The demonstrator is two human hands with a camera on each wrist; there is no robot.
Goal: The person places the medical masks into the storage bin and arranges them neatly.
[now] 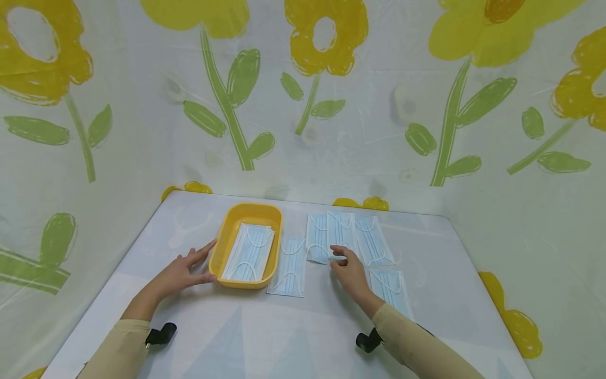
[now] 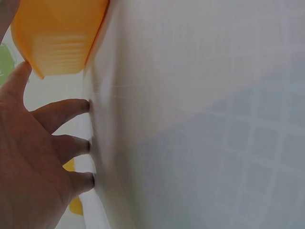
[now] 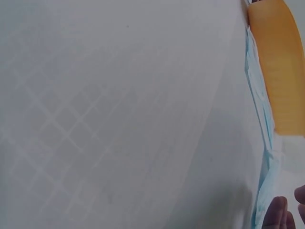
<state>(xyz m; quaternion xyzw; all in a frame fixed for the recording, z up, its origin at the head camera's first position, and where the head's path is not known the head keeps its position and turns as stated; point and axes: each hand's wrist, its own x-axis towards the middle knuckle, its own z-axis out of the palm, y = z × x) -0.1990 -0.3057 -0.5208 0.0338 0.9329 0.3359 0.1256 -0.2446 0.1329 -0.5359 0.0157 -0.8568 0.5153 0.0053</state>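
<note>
The right hand (image 1: 350,273) has its fingers loosely bent, thumb apart, over a row of three flat, pleated pale-blue masks (image 1: 341,226) with thin white ear loops, though whether its fingertips touch one I cannot tell, while the left hand (image 1: 187,271) is spread, forefinger and thumb at the side of a smooth, round-cornered yellow tray (image 1: 253,213). Inside it lies an overlapping mask stack (image 1: 251,252); a single mask (image 1: 290,268) lies just beside it, and another mask (image 1: 393,289) lies partly behind the right forearm on the pale, printed tabletop (image 1: 227,337).
</note>
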